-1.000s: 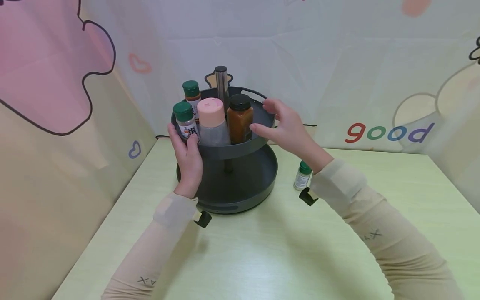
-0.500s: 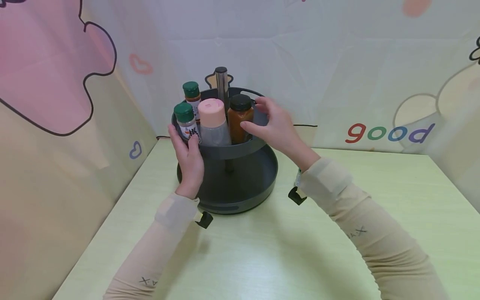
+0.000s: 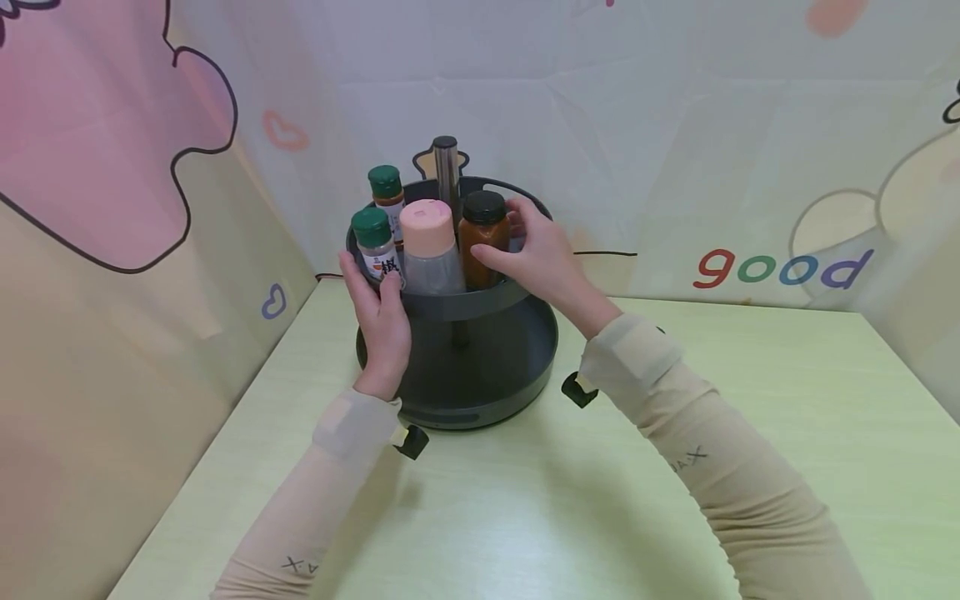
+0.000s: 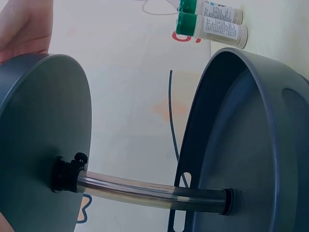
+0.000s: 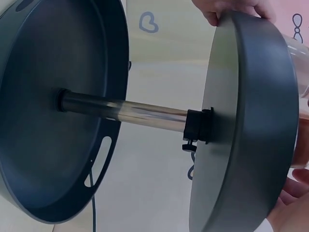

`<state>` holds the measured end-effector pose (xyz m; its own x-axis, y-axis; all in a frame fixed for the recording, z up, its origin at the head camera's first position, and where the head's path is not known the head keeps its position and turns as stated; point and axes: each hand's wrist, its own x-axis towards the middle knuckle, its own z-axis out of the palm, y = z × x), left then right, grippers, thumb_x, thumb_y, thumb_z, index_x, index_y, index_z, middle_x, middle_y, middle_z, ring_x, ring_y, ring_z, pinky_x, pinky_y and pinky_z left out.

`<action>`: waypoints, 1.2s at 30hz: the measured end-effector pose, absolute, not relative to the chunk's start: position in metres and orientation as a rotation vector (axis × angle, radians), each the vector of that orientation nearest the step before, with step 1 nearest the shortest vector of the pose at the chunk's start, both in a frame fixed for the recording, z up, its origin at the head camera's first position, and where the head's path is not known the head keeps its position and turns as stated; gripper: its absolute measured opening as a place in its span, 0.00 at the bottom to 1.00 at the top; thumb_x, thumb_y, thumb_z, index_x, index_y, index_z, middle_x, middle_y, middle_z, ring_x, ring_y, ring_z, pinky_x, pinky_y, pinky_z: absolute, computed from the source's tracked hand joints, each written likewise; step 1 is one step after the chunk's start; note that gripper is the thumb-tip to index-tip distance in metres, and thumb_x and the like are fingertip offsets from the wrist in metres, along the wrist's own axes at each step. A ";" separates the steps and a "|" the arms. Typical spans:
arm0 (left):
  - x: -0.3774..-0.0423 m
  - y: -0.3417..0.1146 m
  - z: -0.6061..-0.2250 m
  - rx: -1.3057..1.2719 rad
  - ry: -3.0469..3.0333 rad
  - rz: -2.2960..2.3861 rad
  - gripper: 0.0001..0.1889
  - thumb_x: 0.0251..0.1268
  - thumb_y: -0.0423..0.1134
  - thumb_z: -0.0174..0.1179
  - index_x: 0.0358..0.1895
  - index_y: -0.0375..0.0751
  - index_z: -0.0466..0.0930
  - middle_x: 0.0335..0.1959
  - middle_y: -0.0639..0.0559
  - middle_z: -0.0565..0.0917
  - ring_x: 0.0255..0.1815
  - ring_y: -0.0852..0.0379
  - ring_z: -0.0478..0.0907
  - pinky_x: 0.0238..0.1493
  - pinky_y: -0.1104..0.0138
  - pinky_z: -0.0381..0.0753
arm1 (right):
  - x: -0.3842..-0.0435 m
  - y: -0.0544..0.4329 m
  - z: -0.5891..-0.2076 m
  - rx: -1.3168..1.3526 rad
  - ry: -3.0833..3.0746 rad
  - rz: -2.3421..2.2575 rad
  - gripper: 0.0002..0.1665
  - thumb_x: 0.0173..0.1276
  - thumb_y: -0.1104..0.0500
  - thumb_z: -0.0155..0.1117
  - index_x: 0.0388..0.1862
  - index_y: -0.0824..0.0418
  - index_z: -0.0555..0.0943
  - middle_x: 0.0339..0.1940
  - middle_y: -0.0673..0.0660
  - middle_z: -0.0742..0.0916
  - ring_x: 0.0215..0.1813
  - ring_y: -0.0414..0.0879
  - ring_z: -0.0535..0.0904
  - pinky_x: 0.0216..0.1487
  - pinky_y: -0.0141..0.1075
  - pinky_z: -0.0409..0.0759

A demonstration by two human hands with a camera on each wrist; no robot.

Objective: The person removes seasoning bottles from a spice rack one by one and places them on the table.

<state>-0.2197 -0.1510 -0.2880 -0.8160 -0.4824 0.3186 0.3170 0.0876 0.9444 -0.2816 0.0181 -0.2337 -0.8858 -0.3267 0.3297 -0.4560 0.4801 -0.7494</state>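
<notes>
A dark grey two-tier spice rack (image 3: 471, 413) stands on the table. On its upper tray (image 3: 456, 307) are two green-capped spice bottles (image 3: 379, 260), a clear bottle with a pink cap (image 3: 427, 232) and a brown jar with a black lid (image 3: 483, 235). My left hand (image 3: 382, 329) grips the tray's left rim, its thumb beside the nearer green-capped bottle. My right hand (image 3: 543, 254) holds the brown jar, thumb in front and fingers behind. Below, in the right wrist view, a metal post (image 5: 149, 115) joins both tiers; the lower tray (image 5: 46, 159) holds nothing.
Two more green-capped bottles (image 4: 219, 30) stand on the table past the rack in the left wrist view; my right sleeve mostly covers that spot in the head view. A printed cloth (image 3: 637, 150) hangs close behind the rack.
My right hand has moved left from the tray's right rim and come round the brown jar. The left hand stays on the rim. My right sleeve now covers the bottle on the table.
</notes>
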 end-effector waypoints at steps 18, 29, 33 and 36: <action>-0.235 -0.160 -0.305 0.147 -1.799 -1.757 0.35 0.65 0.42 0.41 0.69 0.51 0.29 0.71 0.59 0.37 0.70 0.65 0.37 0.70 0.65 0.43 | -0.284 0.009 -0.239 0.654 -2.594 1.194 0.34 0.52 0.46 0.62 0.56 0.59 0.66 0.47 0.55 0.81 0.43 0.45 0.76 0.42 0.37 0.78; -0.235 -0.161 -0.305 0.147 -1.798 -1.744 0.35 0.65 0.43 0.40 0.69 0.49 0.29 0.71 0.58 0.36 0.70 0.65 0.36 0.70 0.65 0.42 | -0.282 0.006 -0.238 0.642 -2.595 1.196 0.33 0.54 0.47 0.61 0.56 0.59 0.66 0.47 0.55 0.81 0.43 0.45 0.75 0.44 0.37 0.77; -0.235 -0.160 -0.305 0.143 -1.793 -1.746 0.35 0.65 0.43 0.40 0.69 0.49 0.29 0.71 0.58 0.36 0.70 0.65 0.36 0.70 0.65 0.41 | -0.281 0.005 -0.237 0.635 -2.588 1.195 0.32 0.54 0.48 0.61 0.56 0.60 0.66 0.47 0.56 0.81 0.43 0.46 0.74 0.44 0.36 0.77; -0.235 -0.160 -0.304 0.143 -1.799 -1.750 0.35 0.65 0.42 0.40 0.69 0.49 0.29 0.71 0.58 0.36 0.70 0.65 0.35 0.70 0.66 0.41 | -0.281 0.005 -0.237 0.629 -2.580 1.200 0.31 0.55 0.49 0.61 0.55 0.60 0.66 0.48 0.56 0.81 0.43 0.46 0.75 0.44 0.37 0.77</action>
